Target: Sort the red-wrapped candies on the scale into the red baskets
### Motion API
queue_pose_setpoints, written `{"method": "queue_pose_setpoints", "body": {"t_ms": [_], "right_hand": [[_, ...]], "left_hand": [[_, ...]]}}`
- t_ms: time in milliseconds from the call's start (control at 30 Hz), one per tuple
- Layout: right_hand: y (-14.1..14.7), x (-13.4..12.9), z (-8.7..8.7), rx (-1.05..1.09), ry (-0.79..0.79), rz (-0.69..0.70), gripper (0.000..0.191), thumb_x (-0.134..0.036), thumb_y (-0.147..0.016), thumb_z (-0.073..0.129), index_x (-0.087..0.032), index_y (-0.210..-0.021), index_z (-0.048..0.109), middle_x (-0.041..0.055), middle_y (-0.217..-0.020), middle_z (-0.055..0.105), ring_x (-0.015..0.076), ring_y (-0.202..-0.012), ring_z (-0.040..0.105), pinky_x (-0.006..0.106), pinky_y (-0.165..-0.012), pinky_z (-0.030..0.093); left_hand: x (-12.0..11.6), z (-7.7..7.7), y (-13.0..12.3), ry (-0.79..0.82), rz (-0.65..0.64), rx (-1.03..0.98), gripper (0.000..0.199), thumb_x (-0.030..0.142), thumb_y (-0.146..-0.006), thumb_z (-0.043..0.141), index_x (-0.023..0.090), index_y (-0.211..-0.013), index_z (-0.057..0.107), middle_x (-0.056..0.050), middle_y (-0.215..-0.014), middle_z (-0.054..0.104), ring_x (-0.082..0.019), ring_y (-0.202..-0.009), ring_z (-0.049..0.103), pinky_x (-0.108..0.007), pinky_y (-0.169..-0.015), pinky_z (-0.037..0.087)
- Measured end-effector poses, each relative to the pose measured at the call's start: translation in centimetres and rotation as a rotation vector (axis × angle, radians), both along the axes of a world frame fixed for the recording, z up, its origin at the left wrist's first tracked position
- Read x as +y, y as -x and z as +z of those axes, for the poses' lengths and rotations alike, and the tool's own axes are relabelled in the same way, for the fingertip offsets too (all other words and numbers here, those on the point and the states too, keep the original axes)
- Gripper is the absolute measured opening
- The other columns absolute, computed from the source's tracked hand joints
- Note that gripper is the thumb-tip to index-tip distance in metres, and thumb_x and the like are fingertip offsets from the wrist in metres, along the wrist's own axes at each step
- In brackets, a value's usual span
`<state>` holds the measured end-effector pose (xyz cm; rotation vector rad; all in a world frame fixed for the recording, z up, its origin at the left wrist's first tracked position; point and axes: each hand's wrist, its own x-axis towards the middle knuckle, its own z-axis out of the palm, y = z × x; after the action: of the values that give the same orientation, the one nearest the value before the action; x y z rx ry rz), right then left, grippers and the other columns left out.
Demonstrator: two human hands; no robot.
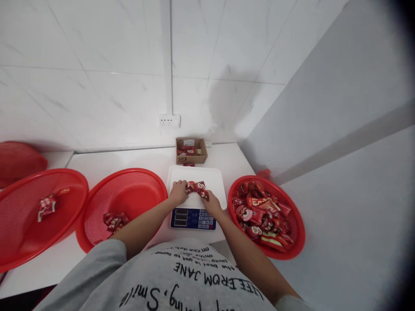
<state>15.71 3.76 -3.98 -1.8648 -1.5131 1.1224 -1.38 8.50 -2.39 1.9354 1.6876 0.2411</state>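
Observation:
Small red snack packets [196,186] lie in a cluster on the white pan of a digital scale [214,177]. At the left end of the cluster, my left hand [179,193] has its fingers closed on the edge of a packet. My right hand [212,204] pinches a red packet at the cluster's right end, low over the pan. Below the pan, the scale's blue panel [193,219] shows a keypad and dark displays. The fingertips of both hands are partly hidden.
A red basket [300,235] full of red packets stands right of the scale. Two red baskets, one nearer [152,177] and one farther left [76,179], hold a few packets each. Behind the scale, a cardboard box [191,159] containing packets sits by the wall.

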Motion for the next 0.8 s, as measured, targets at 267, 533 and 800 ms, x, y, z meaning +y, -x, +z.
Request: {"method": "queue_pose_setpoints", "body": {"t_ms": [267,533,800], "right_hand": [[2.1,-0.6,1.8,0.438,0.180,-0.057,0.019,-0.033,-0.083,0.046,-0.021,-0.097,0.050,0.0032,-0.089,0.063,0.0118,-0.071,0.063,0.025,-0.064,0.050],[3.3,-1.1,2.7,0.746,0.215,-0.185,0.031,-0.036,-0.072,0.062,-0.022,-0.098,0.053,0.0013,-0.089,0.064,0.0101,-0.066,0.059,0.023,-0.059,0.048],[3.1,-1.4,4.0,0.676,0.163,-0.211,0.033,-0.040,-0.073,0.062,-0.025,-0.101,0.051,0.0020,-0.091,0.065,0.0112,-0.064,0.061,0.022,-0.052,0.046]], "left_hand": [[-0.4,0.1,0.7,0.079,0.209,-0.273,0.037,0.009,-0.053,0.069,0.017,-0.088,0.057,-0.009,-0.106,0.057,-0.031,-0.114,0.041,-0.038,-0.091,0.030],[-1.3,0.0,0.7,0.460,0.356,-0.893,0.021,0.022,-0.061,0.071,0.015,-0.078,0.061,-0.003,-0.075,0.066,-0.017,-0.075,0.063,-0.029,-0.072,0.046],[-2.6,0.6,1.1,0.682,0.520,-1.246,0.024,0.016,-0.059,0.077,0.015,-0.075,0.059,-0.002,-0.074,0.065,-0.011,-0.070,0.061,-0.022,-0.066,0.046]]}}
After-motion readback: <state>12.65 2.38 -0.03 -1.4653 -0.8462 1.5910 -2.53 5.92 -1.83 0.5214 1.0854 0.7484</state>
